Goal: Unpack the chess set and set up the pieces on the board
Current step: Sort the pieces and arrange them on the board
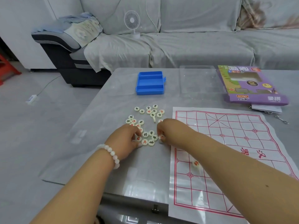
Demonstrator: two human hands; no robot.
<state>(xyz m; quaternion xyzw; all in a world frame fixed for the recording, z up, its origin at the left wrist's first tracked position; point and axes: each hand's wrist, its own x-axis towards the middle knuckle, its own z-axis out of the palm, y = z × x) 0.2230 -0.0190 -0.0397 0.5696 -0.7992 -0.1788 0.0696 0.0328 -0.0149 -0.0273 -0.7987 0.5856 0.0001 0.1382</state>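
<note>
Here, on the grey table (90,143), cream chess pieces (149,138) lie scattered just left of the paper board (226,143), which overhangs the table's near edge. The left hand (127,139) and right hand (168,130) each pinch a piece from the pile; one red piece (196,163) sits on the board. Bare tabletop separates the pile from the blue tray (150,83) behind it.

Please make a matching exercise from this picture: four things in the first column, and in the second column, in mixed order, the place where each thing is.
Things:
1. blue tray
2. purple box
3. single piece with red character
4. small white fan

Places:
A. on the paper board, near its left edge
B. on the sofa, behind the table
C. at the table's far right, beyond the board
D. on the table, beyond the loose pile of pieces

Pairs: 1-D, 2-C, 3-A, 4-B
</note>
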